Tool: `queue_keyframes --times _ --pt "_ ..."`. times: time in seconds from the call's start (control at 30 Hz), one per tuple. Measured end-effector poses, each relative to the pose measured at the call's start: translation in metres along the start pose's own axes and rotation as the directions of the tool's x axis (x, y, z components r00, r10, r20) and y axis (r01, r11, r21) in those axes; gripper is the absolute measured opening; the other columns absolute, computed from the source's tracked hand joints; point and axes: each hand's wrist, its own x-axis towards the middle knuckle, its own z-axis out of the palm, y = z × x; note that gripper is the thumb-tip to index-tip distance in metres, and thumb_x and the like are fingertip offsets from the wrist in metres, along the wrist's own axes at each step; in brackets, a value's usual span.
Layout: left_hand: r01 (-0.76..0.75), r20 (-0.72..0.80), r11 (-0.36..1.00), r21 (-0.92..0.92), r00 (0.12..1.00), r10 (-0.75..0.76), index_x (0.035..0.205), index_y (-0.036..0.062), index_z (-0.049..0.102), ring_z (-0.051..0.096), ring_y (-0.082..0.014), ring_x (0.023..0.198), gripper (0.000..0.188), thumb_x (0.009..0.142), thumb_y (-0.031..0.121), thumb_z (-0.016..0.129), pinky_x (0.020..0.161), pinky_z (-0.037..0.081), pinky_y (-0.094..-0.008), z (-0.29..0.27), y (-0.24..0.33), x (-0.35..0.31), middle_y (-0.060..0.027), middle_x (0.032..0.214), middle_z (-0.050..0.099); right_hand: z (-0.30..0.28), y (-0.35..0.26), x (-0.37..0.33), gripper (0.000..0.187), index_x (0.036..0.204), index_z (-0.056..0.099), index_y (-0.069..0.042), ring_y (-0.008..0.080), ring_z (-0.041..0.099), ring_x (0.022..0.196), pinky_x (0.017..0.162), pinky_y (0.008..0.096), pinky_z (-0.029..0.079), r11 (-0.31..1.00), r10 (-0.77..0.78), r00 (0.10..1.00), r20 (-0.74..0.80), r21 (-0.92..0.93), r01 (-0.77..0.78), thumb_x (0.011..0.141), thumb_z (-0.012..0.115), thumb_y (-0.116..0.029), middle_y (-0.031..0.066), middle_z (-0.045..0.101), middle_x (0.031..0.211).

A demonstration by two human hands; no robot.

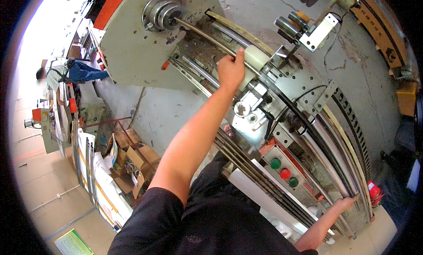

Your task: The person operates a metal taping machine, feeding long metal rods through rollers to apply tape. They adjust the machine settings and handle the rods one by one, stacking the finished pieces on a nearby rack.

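A long thin metal rod (200, 32) runs slantwise from the round chuck (163, 12) on the machine's grey-green headstock into the carriage (275, 89). My left hand (231, 70) is closed round this rod, thumb up, between the chuck and the carriage's pale block (255, 57). Beyond the carriage, the rod continues as a dark length (293, 107) toward the lower right. My right hand (346, 204) reaches to that end of the machine, its fingers curled at the rod's tail beside the thick steel rails (326, 156). The fingertips there are small and partly hidden.
Several dark rods (264, 180) lie on a white ledge in front of me. A control box (282, 167) carries green and red buttons. Cardboard boxes (136, 162) stand on the left. A person (66, 74) is farther off at the left. A red object (374, 193) sits by the machine's right end.
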Motion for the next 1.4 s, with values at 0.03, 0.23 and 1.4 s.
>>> queue_keyframes --times 0.03,0.23,1.4 --pt "-0.006 0.002 1.0 -0.011 1.0 0.006 0.069 -0.0031 0.063 0.053 -0.0225 0.063 0.066 0.098 0.056 0.064 0.064 0.046 -0.043 0.0 -0.001 0.001 -0.0124 0.065 0.061 -0.002 0.006 0.006 0.06 0.132 0.062 0.013 0.0374 0.065 0.118 0.1 0.0463 0.056 0.999 -0.026 1.0 0.005 0.019 0.026 0.108 0.05 -0.041 0.0278 0.06 0.139" --pt "0.031 0.015 0.998 0.05 0.999 -0.031 0.076 -0.0036 0.067 0.062 -0.0292 0.071 0.064 0.099 0.056 0.062 0.071 0.05 -0.0443 -0.001 0.004 -0.003 -0.0173 0.072 0.067 0.007 -0.008 -0.012 0.058 0.137 0.054 0.017 0.0393 0.066 0.116 0.102 0.0463 0.057 0.996 -0.05 0.998 -0.042 0.07 0.052 0.108 0.054 -0.033 0.0296 0.059 0.139" --pt "-0.013 0.052 0.999 0.049 0.999 0.011 0.081 -0.0061 0.069 0.068 -0.0448 0.083 0.066 0.1 0.056 0.058 0.079 0.05 -0.0523 0.01 -0.021 0.012 -0.0271 0.082 0.071 0.001 -0.007 0.005 0.076 0.144 0.051 0.012 0.0399 0.059 0.127 0.102 0.0523 0.048 0.992 0.1 0.991 -0.083 -0.066 -0.106 0.102 0.061 -0.05 0.0263 0.056 0.146"
